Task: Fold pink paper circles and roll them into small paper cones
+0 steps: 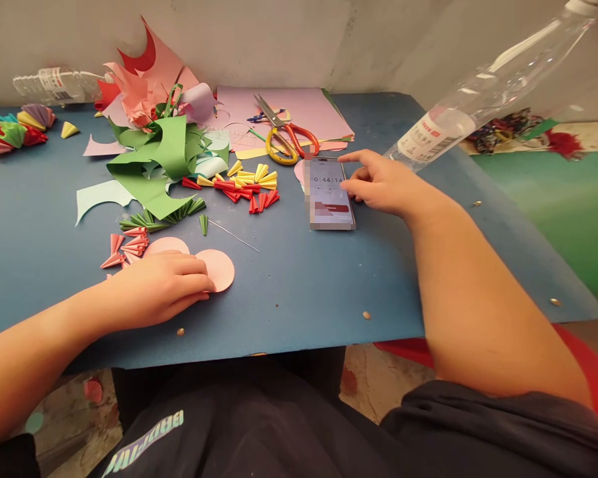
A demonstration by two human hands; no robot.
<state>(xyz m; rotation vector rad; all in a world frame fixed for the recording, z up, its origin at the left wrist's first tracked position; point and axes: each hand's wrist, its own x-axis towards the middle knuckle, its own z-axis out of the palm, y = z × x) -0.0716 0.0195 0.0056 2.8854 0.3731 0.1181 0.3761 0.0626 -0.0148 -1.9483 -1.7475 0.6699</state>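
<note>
My left hand (167, 285) lies low over two pink paper circles, its fingertips resting on the right circle (222, 269). Part of the other circle (168, 245) shows behind the knuckles. The left thumb is hidden. At the phone (331, 189), which shows a running-time display, my right hand (379, 179) reaches in from the right. Its index finger stretches to the phone's upper right edge and another fingertip touches the screen's right side. Near my left hand are pink paper cones (129, 245), green paper cones (179, 212) and a needle (236, 236).
Red and yellow cones (244, 186) lie mid-table. Green paper scraps (164, 159) pile up behind them. Orange-handled scissors (284, 136) lie on lilac paper sheets (289, 99). A clear plastic bottle (443, 126) tilts at the right; another bottle (62, 85) lies back left, near folded-paper pieces (17, 133).
</note>
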